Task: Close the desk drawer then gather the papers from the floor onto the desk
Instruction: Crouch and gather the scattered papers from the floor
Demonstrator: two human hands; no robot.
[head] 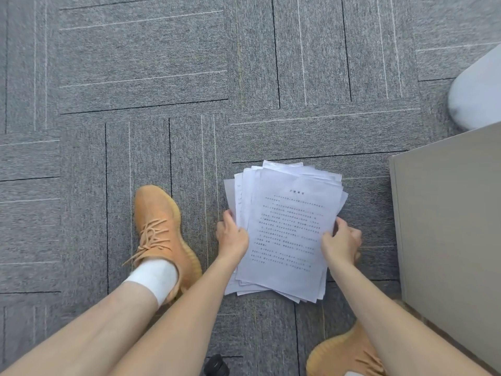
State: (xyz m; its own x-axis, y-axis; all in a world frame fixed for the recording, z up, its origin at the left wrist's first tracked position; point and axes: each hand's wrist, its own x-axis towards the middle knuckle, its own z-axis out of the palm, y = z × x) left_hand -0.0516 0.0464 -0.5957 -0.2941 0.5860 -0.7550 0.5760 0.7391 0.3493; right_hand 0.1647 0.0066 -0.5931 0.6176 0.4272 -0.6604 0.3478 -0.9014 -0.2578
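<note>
I see grey carpet floor [135, 63] filling most of the view, with a pale cabinet side [447, 226] at the right. A loose stack of printed papers [284, 226] lies on the floor beside that cabinet, between 2 orange sneakers [160, 229]. My left hand [231, 237] pinches the stack's left edge, thumb on top. My right hand [341, 242] pinches its right edge likewise.
</note>
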